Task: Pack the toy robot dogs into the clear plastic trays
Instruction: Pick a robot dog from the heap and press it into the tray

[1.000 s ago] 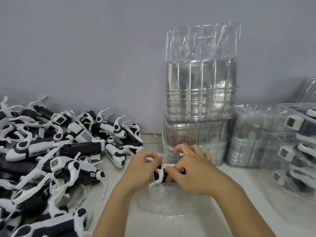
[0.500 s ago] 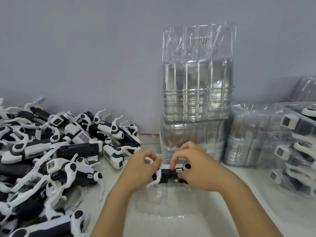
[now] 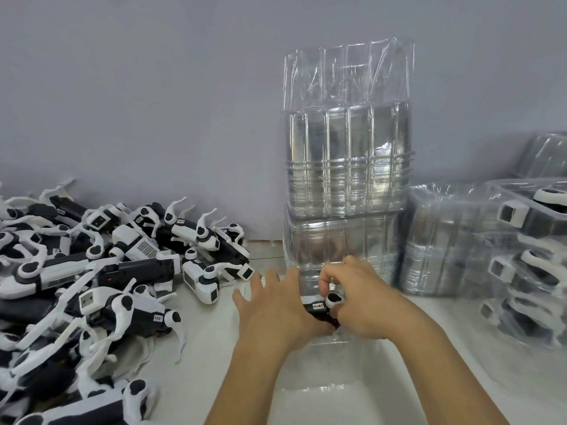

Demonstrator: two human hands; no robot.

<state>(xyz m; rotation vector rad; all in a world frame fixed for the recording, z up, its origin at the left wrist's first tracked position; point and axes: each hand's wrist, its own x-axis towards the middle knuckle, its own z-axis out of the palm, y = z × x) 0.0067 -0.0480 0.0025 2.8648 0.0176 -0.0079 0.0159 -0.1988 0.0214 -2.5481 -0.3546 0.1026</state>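
A toy robot dog (image 3: 320, 308) is held low in the centre of the frame, over a clear plastic tray (image 3: 316, 391) on the white table (image 3: 208, 342).

In the head view, the dog's black body is pinched by the curled fingers of the right hand (image 3: 365, 305), whose grip is closed on it. The left hand (image 3: 273, 311) is laid against the dog's left side with fingers spread and nearly straight. A heap of loose robot dogs (image 3: 92, 289) is seen at the left, a tall stack of empty trays (image 3: 346, 167) behind the hands, and packed trays (image 3: 527, 259) at the right edge.
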